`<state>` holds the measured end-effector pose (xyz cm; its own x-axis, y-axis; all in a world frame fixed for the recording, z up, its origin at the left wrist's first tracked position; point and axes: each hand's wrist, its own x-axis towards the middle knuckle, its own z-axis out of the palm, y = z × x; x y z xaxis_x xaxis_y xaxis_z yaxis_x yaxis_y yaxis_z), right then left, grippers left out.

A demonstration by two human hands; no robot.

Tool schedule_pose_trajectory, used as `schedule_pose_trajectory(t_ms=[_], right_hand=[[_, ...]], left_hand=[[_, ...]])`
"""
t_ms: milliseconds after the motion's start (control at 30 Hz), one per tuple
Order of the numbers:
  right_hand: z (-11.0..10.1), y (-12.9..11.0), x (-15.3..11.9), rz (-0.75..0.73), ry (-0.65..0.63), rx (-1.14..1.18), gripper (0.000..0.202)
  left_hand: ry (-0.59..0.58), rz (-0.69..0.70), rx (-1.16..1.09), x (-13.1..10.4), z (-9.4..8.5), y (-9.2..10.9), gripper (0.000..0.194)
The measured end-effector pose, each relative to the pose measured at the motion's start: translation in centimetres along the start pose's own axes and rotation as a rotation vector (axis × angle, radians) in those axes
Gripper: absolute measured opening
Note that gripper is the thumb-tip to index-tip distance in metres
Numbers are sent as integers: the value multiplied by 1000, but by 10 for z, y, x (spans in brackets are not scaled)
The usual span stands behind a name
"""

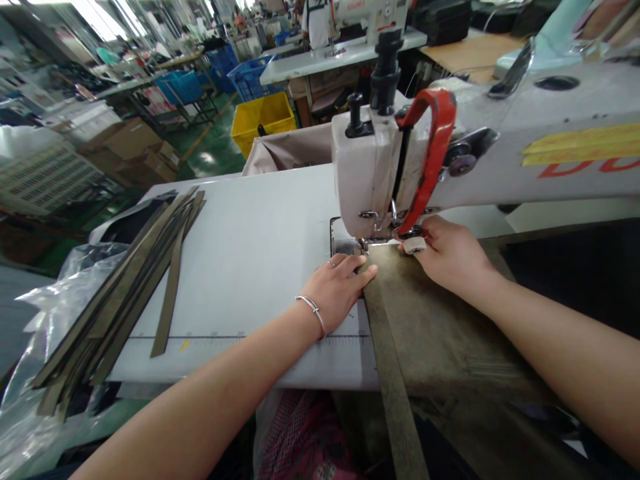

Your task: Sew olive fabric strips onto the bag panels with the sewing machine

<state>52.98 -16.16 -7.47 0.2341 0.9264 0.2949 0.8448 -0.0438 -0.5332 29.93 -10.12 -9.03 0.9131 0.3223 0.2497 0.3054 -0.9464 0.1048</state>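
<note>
The white tabletop point(260, 247) spans the middle of the view, its front edge bearing a printed ruler scale point(325, 341). A white sewing machine point(353, 173) stands over its right side, the head above the working area. Beneath and in front of the head, an olive cloth panel point(445, 327) covers the right part of the tabletop, with dark cloth point(580, 267) beyond it at the far right. A yellow crate point(267, 123) stands on the floor behind. A bundle of olive strips point(120, 300) lies at the left end, beside crumpled clear plastic point(55, 320). A long strip point(395, 380) runs along the panel's left edge and hangs over the front. The left hand point(334, 290) rests palm down with fingers extended, the fingertips on the strip's edge near the presser foot point(363, 247); it is not clenched. The right hand point(447, 253) is curled beside a small white roller point(415, 245) at the panel's far edge; whether it grasps the cloth cannot be told. A silver bracelet point(313, 309) encircles the left wrist.
</note>
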Motion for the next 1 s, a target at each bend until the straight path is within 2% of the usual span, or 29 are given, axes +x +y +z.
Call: schedule_pose_trajectory(t_ms=[133, 300, 433, 600, 700, 767, 867, 933, 1000], right_hand=[[-4, -3, 1, 37, 6, 83, 10], [-19, -8, -2, 34, -74, 100, 14], [-37, -11, -33, -63, -95, 82, 23], [-68, -13, -89, -136, -47, 98, 15], [-87, -2, -116, -57, 112, 57, 13], [-101, 17, -128, 74, 341, 9, 12], [-125, 62, -137, 265, 703, -40, 23], [-140, 96, -136, 314, 808, -67, 37], [-149, 126, -131, 343, 828, -76, 50]], left_hand=[[3, 6, -11, -1, 1, 0, 36], [-11, 6, -16, -2, -1, 1, 36], [-20, -29, -32, 0, 0, 0, 37], [-2, -6, -24, -3, 4, -5, 39], [35, 13, -26, -7, 9, -15, 41], [43, 33, -28, -9, 15, -25, 43], [57, 60, -4, -11, 26, -39, 47], [67, 72, 20, -12, 31, -45, 49], [68, 76, 37, -13, 33, -49, 50]])
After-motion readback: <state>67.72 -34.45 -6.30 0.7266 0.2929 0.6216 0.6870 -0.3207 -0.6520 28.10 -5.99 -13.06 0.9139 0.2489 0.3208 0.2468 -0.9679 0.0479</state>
